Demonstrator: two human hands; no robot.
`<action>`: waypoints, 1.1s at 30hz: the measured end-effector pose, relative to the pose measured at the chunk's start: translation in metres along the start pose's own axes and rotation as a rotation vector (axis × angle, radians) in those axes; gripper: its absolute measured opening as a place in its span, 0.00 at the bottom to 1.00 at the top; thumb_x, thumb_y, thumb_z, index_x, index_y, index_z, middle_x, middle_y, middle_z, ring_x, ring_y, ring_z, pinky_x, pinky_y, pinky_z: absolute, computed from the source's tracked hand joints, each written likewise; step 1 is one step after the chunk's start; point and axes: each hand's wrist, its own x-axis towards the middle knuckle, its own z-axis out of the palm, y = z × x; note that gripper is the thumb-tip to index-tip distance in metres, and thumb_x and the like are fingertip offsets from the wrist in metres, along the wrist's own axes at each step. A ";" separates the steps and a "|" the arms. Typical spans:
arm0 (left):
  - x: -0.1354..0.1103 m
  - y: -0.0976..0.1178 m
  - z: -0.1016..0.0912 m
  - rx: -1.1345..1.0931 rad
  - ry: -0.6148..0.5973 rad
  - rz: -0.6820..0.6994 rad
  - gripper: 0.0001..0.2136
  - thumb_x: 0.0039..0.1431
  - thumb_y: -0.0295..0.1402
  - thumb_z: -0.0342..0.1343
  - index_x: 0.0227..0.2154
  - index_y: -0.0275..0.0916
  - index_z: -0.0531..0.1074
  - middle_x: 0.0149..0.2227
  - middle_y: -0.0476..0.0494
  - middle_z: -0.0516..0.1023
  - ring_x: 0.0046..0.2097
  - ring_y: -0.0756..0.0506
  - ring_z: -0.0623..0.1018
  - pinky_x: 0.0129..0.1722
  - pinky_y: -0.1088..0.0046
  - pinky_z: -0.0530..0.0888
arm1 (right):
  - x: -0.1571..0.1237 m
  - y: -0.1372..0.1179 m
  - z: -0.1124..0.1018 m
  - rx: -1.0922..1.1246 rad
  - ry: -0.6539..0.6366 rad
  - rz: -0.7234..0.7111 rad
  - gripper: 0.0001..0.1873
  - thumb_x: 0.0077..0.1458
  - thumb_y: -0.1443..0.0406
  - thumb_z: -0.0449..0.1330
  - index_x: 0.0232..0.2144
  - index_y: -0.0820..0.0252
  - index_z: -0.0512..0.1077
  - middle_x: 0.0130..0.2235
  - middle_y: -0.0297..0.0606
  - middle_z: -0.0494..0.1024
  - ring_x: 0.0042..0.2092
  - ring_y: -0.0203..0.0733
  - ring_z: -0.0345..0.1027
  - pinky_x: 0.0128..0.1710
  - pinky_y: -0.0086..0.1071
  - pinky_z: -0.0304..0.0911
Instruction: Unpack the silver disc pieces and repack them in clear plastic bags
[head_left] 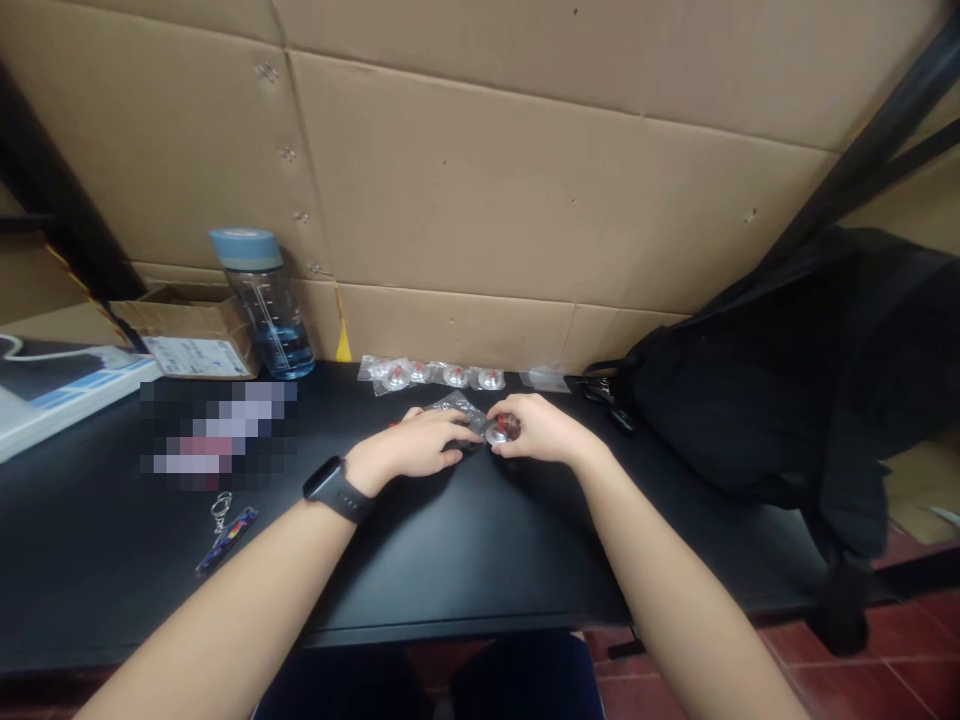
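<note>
Both my hands meet at the middle of a black table point(465, 540). My left hand point(420, 445), with a black watch on its wrist, pinches a small clear plastic bag point(456, 406). My right hand point(536, 430) is closed on a small round silver part with a red centre point(501, 430), held right at the bag's edge. Behind my hands, a row of several similar round parts in clear bags point(439, 374) lies along the cardboard wall.
A water bottle with a blue lid point(266, 305) and a small cardboard box point(191, 330) stand at the back left. A key tag point(227, 525) lies at front left. A black bag point(787, 390) fills the right side. Cardboard sheets point(525, 170) back the table.
</note>
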 end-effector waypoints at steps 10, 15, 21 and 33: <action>-0.004 0.001 -0.013 -0.145 -0.035 0.015 0.19 0.50 0.27 0.61 0.39 0.63 0.81 0.60 0.57 0.72 0.59 0.40 0.74 0.60 0.61 0.66 | 0.003 -0.009 0.012 0.009 -0.017 -0.028 0.20 0.43 0.55 0.73 0.38 0.57 0.79 0.34 0.36 0.79 0.35 0.41 0.71 0.33 0.29 0.60; -0.004 -0.005 -0.012 -0.170 -0.069 0.084 0.20 0.52 0.26 0.58 0.39 0.64 0.81 0.62 0.63 0.68 0.59 0.41 0.75 0.61 0.63 0.66 | 0.004 -0.011 0.014 0.094 -0.048 -0.064 0.21 0.44 0.58 0.74 0.42 0.57 0.78 0.36 0.37 0.78 0.35 0.41 0.71 0.35 0.30 0.63; -0.004 -0.005 -0.010 -0.099 -0.079 0.130 0.20 0.56 0.28 0.54 0.42 0.66 0.80 0.63 0.64 0.68 0.57 0.41 0.76 0.59 0.65 0.69 | 0.004 -0.007 0.013 0.225 -0.093 -0.043 0.23 0.46 0.66 0.71 0.47 0.55 0.76 0.36 0.33 0.77 0.32 0.36 0.71 0.32 0.28 0.64; -0.004 0.004 -0.012 0.135 -0.187 0.058 0.22 0.60 0.26 0.51 0.48 0.65 0.77 0.71 0.60 0.50 0.72 0.34 0.48 0.65 0.40 0.49 | 0.018 -0.009 0.042 -0.249 0.245 0.129 0.24 0.50 0.56 0.70 0.49 0.51 0.73 0.49 0.41 0.73 0.49 0.50 0.66 0.46 0.41 0.63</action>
